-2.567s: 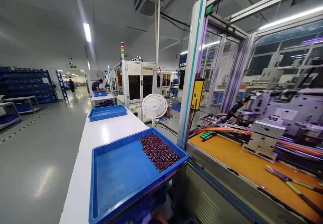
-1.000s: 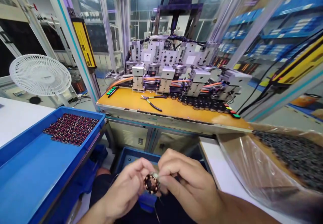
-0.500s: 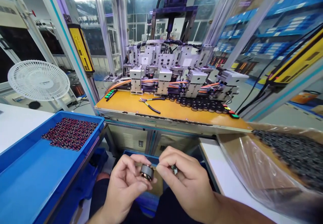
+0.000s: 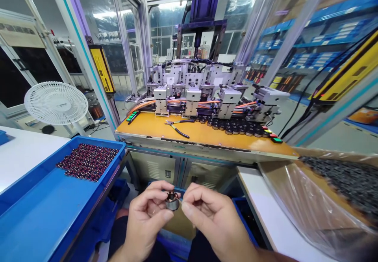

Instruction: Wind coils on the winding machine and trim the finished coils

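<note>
My left hand (image 4: 150, 216) is closed round a small motor stator (image 4: 172, 201), a grey metal ring with copper windings showing at its upper end. The stator is tilted with its open centre facing up. Close beside it on the right, my right hand (image 4: 211, 214) is in a pinch, thumb against forefinger. Its fingertips almost meet the stator's edge. Whatever lies between them is too fine to make out; it may be a wire end. Both hands are above my lap, in front of the machine bench.
A winding machine (image 4: 193, 96) stands on the orange bench top (image 4: 153, 128), with cutting pliers (image 4: 178, 128) and several dark round parts (image 4: 236, 127). To the left, a blue tray (image 4: 32, 210) holds many small parts. A plastic-lined box (image 4: 289, 191) of dark parts sits right.
The stator has turned in my left hand, so its copper-wound end now faces up. My right hand stays pinched beside it; the green-white glint behind its fingers no longer shows. The view has shifted slightly.
</note>
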Demonstrator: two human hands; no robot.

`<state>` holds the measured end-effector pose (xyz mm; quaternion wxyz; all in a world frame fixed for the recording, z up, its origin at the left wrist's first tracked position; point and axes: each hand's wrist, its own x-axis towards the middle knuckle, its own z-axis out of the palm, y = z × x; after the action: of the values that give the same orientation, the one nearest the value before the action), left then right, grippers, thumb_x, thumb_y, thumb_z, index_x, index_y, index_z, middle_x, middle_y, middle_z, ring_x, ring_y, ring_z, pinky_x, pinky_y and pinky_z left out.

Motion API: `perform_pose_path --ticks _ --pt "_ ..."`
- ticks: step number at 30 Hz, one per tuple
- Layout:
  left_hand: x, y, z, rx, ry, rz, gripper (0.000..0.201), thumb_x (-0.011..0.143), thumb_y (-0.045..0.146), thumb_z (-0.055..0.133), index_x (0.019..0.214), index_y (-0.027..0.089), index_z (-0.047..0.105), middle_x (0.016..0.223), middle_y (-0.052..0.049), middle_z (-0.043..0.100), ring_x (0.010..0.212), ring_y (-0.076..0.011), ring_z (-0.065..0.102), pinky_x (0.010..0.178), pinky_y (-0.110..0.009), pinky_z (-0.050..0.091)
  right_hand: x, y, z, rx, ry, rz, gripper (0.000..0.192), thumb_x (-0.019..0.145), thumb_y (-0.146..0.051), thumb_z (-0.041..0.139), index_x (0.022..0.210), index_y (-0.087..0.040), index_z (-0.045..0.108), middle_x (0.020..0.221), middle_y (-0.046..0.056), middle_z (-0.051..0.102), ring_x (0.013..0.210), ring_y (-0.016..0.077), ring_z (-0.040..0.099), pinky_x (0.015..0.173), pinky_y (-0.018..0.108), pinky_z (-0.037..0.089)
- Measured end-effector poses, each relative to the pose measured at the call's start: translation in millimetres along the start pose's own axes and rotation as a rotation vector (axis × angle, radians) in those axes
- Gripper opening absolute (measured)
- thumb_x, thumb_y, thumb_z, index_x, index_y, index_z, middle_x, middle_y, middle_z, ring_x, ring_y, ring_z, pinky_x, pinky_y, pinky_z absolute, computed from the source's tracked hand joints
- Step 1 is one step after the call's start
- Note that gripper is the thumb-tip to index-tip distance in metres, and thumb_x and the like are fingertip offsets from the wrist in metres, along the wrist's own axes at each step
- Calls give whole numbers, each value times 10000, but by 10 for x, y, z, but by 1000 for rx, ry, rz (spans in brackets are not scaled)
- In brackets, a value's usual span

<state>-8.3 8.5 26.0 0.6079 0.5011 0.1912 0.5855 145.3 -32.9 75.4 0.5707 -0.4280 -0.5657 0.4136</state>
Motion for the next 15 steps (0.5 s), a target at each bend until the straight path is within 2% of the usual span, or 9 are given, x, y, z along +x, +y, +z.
perform_pose_path --ticks 3,6,9,15 --pt "14 -12 -23 -26 -13 -21 202 707 179 842 879 264 780 1076 -52 760 983 -211 725 851 -291 581 -28 29 -5 200 -116 262 370 809 -463 705 672 -154 556 588 -26 481 533 82 426 522 194 378" --pt "33 -28 -33 -54 -47 -5 192 710 188 844 869 268 774 1031 -32 790 977 -205 740 864 -283 580 -34 88 -8 301 -135 370 451 746 -541 760 672 -149 550 542 -32 488 504 72 416 513 189 369" --pt "46 -42 -39 -74 -69 2 185 716 232 845 877 285 772 1021 -11 803 1064 -221 719 928 -298 556 -6 136 -9 320 -146 382 458 711 -531 804 689 -139 568 580 -25 511 534 74 451 536 186 403" --pt "55 -14 12 -107 -64 -49 168 698 263 858 846 307 793 1017 -12 811 1091 -238 711 928 -313 555 35 269 24 486 -266 267 452 758 -519 773 935 -109 699 725 15 583 543 68 494 539 195 442"
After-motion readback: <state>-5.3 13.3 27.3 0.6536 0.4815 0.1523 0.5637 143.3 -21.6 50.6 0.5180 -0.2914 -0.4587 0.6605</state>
